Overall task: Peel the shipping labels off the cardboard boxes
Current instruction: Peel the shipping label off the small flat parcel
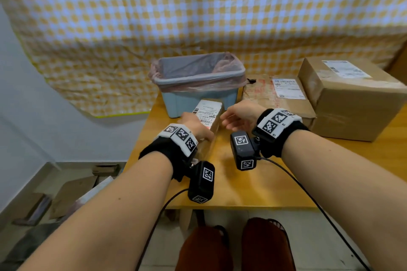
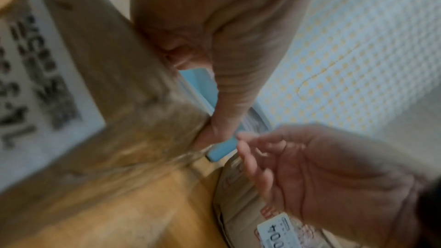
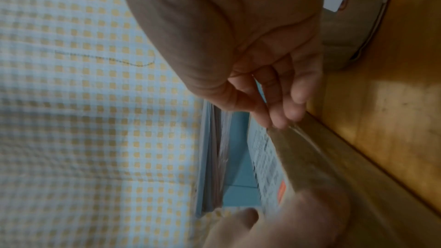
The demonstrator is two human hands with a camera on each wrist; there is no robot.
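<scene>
This looks like a makeshift parcel-handling corner in a plain room, not a fitted workshop. A small wooden table (image 1: pixel 275 182) stands before a hung yellow-and-white checked cloth (image 1: pixel 198 6); on the table sit labelled cardboard boxes (image 1: pixel 352 99) and a lined blue bin (image 1: pixel 198 86). Left of the table, flattened cardboard (image 1: pixel 72 193) lies on the floor.

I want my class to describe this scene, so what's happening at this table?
A person is handling a small box on the table, in front of a lined bin. The left hand holds the box; the right hand is beside it, fingers relaxed. Its label is still on. Two more labelled boxes wait at the right.
</scene>
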